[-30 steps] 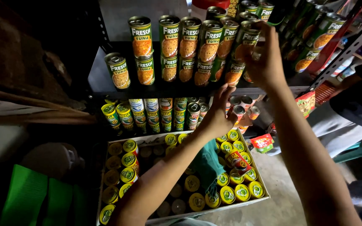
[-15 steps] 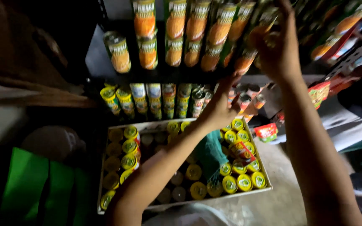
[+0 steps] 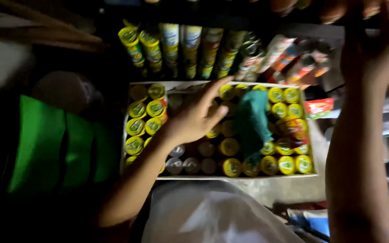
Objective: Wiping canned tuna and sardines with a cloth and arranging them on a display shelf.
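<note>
— What differs from half a second back?

— The view has dropped: the upper shelf of cans has slid out past the top edge, and the white box of cans now fills the middle. The left hand, which was up by the shelf edge, now hovers over the box, fingers spread and empty, pointing up and to the right.

— And the cans themselves?

— Short metal cylinders standing upright, long axes vertical, so only round lids show: glossy yellow-lidded cans along the left and right sides, bare silver-topped cans in the front middle. The hand hangs just above those in the centre. A limp teal cloth lies draped over the right half.

— The other hand?

— The right hand is raised at the top right, blurred and dim; whether its fingers grip anything cannot be told.

— Around the box?

— A row of tall cans on the shelf behind, and a green bag to the left.
</note>
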